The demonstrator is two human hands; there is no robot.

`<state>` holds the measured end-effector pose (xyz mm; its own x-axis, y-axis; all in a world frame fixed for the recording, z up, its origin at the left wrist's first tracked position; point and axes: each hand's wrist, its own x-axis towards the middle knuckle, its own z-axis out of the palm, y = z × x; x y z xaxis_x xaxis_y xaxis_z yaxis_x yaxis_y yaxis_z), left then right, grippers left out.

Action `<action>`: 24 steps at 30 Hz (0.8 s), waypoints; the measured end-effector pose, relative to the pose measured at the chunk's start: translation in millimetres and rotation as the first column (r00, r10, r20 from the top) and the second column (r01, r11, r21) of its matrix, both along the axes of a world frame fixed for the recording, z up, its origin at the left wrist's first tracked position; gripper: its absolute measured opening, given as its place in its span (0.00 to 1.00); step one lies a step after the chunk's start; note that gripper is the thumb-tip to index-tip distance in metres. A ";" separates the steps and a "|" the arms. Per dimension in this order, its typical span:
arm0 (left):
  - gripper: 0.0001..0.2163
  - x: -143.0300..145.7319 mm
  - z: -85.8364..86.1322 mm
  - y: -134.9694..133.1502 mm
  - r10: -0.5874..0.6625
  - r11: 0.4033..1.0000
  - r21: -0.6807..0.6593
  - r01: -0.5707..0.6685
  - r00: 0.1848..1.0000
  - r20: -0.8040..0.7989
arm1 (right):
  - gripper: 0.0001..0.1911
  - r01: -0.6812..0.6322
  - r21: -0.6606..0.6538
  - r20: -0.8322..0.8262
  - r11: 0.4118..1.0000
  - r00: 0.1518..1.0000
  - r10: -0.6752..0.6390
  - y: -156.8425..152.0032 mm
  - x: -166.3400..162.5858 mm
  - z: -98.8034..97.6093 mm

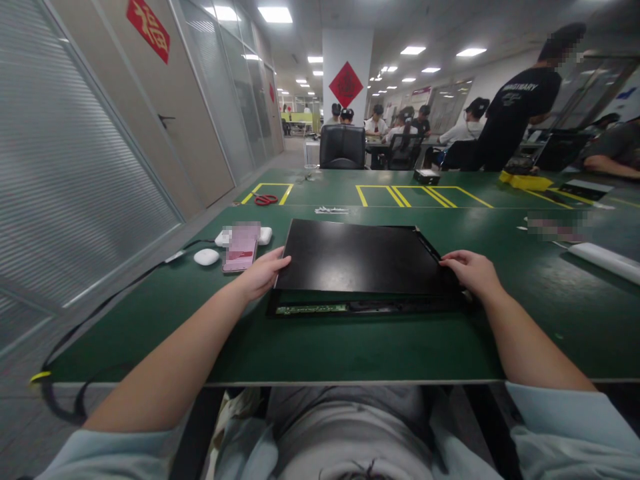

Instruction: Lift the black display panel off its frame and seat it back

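Observation:
A flat black display panel (357,257) lies on the green table (350,347) in front of me, with a thin green circuit strip (313,309) showing along its near edge. My left hand (261,273) rests against the panel's left edge, fingers curled on it. My right hand (473,272) lies on the panel's right edge near the front corner. Both hands touch the panel; it stays flat on the table.
A pink phone (241,247), a white earbud case (207,257) and a white charger (265,235) lie left of the panel. Red scissors (265,199) and small parts (331,211) lie farther back. A white bar (605,259) sits at right. Several people sit and stand beyond the table.

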<state>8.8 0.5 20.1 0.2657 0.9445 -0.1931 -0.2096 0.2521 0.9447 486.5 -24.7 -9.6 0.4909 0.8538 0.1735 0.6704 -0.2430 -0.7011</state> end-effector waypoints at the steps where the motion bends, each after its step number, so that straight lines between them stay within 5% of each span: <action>1: 0.27 0.1 -0.6 0.7 0.016 1.000 -0.004 -0.016 1.000 -0.004 | 0.14 0.000 -0.003 0.003 1.000 1.000 0.000 0.3 0.6 -0.4; 7: 0.33 1.0 -2.7 3.1 0.084 0.996 0.000 -0.085 0.996 0.032 | 0.14 0.011 -0.019 0.010 1.000 1.000 -0.010 1.7 1.4 -0.3; 24: 0.28 -6.4 -2.6 3.5 -0.078 0.997 -0.021 0.079 0.996 0.052 | 0.14 -0.006 -0.018 0.000 1.000 1.000 0.006 -1.1 -0.6 2.9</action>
<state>2.4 4.0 17.6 0.3492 0.9157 -0.1989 -0.2362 0.2915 0.9270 485.9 -25.9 -6.7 0.4860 0.8596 0.1580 0.6716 -0.2516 -0.6968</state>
